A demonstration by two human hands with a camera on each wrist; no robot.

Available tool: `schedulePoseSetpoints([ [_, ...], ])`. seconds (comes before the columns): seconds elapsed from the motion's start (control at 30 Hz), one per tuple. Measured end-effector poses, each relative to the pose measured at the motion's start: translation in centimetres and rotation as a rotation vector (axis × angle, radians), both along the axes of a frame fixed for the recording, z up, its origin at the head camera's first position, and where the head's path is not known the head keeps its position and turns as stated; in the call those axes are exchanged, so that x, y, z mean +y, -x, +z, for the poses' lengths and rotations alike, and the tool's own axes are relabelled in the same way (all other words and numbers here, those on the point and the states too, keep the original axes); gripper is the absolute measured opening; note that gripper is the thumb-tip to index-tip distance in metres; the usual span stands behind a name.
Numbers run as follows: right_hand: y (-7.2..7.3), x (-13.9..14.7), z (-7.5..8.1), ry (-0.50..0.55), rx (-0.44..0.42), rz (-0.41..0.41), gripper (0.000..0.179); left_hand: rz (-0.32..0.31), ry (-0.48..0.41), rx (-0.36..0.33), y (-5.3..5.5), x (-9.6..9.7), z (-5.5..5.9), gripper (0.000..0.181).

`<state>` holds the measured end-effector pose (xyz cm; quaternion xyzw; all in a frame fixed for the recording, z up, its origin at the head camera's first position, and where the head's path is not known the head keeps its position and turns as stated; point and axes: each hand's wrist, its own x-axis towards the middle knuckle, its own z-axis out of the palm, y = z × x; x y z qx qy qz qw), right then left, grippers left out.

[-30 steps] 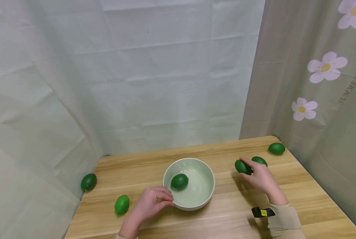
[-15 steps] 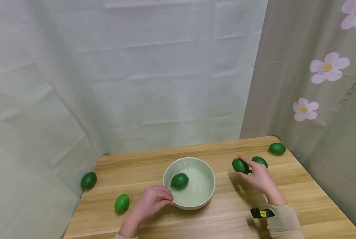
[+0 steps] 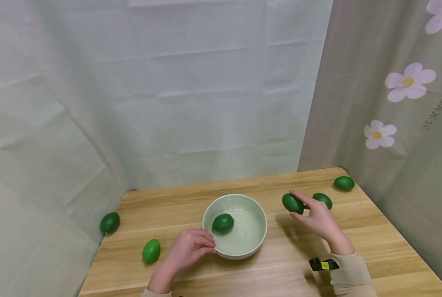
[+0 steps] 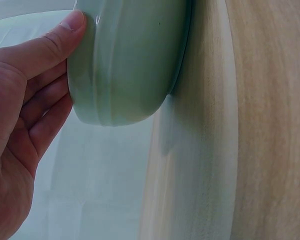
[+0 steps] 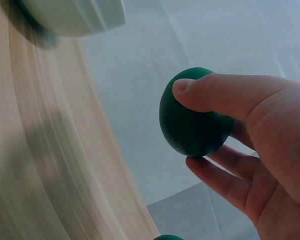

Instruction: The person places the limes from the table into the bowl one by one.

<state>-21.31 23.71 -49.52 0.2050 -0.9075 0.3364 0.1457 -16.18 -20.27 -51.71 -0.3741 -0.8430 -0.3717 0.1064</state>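
Note:
A pale green bowl stands mid-table with one dark green lime inside, toward its left. My left hand pinches the bowl's near-left rim; in the left wrist view the thumb lies at the rim and the fingers go behind the wall. Right of the bowl, my right hand holds another dark green lime between thumb and fingers, raised over the table with a shadow below. The right wrist view shows the thumb across this lime and fingertips under it.
Behind the right hand lies a lime, with another near the far right corner. On the left are a brighter green lime and a dark one at the table's edge. Curtains hang around the wooden table.
My right hand has lifted the lime and moved it left, toward the bowl, away from the lime behind it. The left hand stays at the bowl's rim.

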Motion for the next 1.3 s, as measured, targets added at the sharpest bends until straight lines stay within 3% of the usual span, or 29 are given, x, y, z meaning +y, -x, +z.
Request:
schedulePoseSetpoints([
  [0.23, -0.2, -0.4, 0.3, 0.023, 0.086, 0.039, 0.07, 0.012, 0.009, -0.038, 0.1, 0.0, 0.1, 0.011],
  [0.57, -0.5, -0.4, 0.5, -0.005, 0.162, 0.061, 0.075, 0.006, 0.013, -0.032, 0.0, 0.0, -0.1, 0.011],
  [1.03, -0.2, -1.4, 0.4, -0.016, 0.15, 0.131, 0.075, -0.006, 0.002, -0.038, 0.0, 0.2, 0.3, 0.012],
  [1.3, -0.8, -2.8, 1.5, 0.08, 0.141, 0.189, 0.07, -0.006, 0.008, -0.025, 0.2, 0.0, 0.2, 0.013],
])
